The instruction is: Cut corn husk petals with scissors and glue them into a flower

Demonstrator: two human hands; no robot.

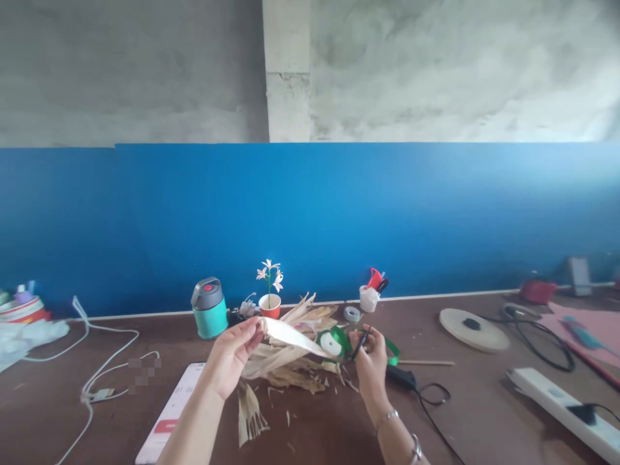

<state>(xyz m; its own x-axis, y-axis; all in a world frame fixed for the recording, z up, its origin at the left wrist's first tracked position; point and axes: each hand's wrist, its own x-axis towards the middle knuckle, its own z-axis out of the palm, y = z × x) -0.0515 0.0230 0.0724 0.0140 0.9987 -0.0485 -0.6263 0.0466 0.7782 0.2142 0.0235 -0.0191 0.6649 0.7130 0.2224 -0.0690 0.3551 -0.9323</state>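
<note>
My left hand (232, 356) is closed in a pinch on one end of a pale dried husk strip (295, 337), held up over the brown table (484, 413). My right hand (371, 361) is closed round the black handles of small scissors (361, 343) at the strip's other end. Just behind the strip lies a green ribbon roll (334, 342) with a loose green tail (392, 352). A heap of dried husks (290, 368) lies under both hands.
A teal flask (209, 309), a red cup with a white paper flower (270, 298), a tape roll (352, 314) and a white cup of tools (371, 296) stand at the back. A phone (169, 413), white cables (97, 368), a glue gun (402, 376), a round disc (472, 328) and a power strip (562, 403) lie around.
</note>
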